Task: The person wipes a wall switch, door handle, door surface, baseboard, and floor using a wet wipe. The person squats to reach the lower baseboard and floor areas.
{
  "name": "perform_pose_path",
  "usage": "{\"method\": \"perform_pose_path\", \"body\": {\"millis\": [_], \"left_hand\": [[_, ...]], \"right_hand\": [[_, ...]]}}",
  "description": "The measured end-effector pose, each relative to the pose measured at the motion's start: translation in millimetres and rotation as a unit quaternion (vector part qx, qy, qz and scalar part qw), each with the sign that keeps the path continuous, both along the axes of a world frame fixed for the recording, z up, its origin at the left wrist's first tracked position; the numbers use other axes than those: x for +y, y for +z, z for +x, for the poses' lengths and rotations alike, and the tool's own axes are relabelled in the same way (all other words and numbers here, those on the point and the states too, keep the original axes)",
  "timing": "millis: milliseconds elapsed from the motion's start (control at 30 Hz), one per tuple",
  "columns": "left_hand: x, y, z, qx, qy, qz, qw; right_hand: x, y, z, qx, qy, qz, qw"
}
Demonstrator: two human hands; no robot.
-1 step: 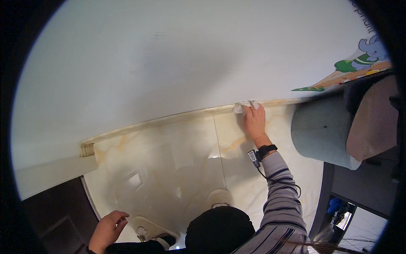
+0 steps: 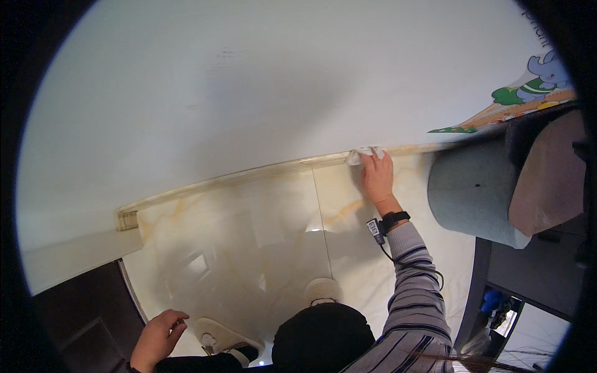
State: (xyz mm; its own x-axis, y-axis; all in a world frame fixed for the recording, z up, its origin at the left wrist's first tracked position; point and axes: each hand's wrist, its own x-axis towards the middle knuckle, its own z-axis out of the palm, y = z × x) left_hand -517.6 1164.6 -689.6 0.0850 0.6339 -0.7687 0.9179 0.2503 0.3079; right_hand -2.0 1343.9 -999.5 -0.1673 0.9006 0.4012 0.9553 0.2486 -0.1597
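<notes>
The right hand [image 2: 377,180] grips a white cloth [image 2: 357,156] against the baseboard [image 2: 249,179]. The left hand [image 2: 159,337], loosely curled but unclosed, hangs beside a light shoe [image 2: 219,333].

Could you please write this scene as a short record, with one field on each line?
Right hand: fingers on a crumpled white wipe, at the baseboard
Left hand: low at the left, loosely curled, nothing visible in it
Baseboard: cream, along the foot of the wall
Wall: pale, with small dark marks and an elephant picture at the right
Floor: glossy, pale tiles with yellowish veins
Right side: grey-green rounded seat
</notes>
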Motion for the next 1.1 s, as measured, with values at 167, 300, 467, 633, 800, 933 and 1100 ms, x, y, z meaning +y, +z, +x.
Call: {"method": "perform_pose_path", "body": {"millis": [167, 300, 467, 633, 800, 933, 1100], "left_hand": [[3.3, -1.8, -1.9, 0.014, 0.01, -0.007, 1.0], [4.9, -9.7, -8.8, 0.006, 0.025, -0.03, 0.999], [0.1, -19.4, -19.8, 0.003, 0.025, -0.028, 0.999], [0.6, -25.3, -29.3, 0.002, -0.009, -0.031, 0.999], [-1.8, -23.9, -33.1, -0.017, -0.008, -0.03, 0.999], [-3.2, -22.4, -32.3, -0.016, -0.007, -0.036, 0.999], [-6.5, -19.9, -31.3, -0.02, 0.036, -0.049, 0.998]], "right_hand": [[-1.5, -7.9, 49.2, -0.002, -0.057, 0.032, 0.998], [-2.5, -10.5, 85.2, -0.003, -0.118, 0.024, 0.993], [2.7, -14.0, 120.6, -0.03, -0.136, 0.054, 0.989], [0.9, -14.9, 137.1, -0.033, -0.138, 0.033, 0.989], [0.1, -19.0, 147.1, -0.029, -0.188, 0.005, 0.982], [3.9, -17.5, 159.1, -0.012, -0.227, 0.028, 0.973], [13.0, -1.7, 161.4, 0.071, -0.315, 0.03, 0.946]]}}
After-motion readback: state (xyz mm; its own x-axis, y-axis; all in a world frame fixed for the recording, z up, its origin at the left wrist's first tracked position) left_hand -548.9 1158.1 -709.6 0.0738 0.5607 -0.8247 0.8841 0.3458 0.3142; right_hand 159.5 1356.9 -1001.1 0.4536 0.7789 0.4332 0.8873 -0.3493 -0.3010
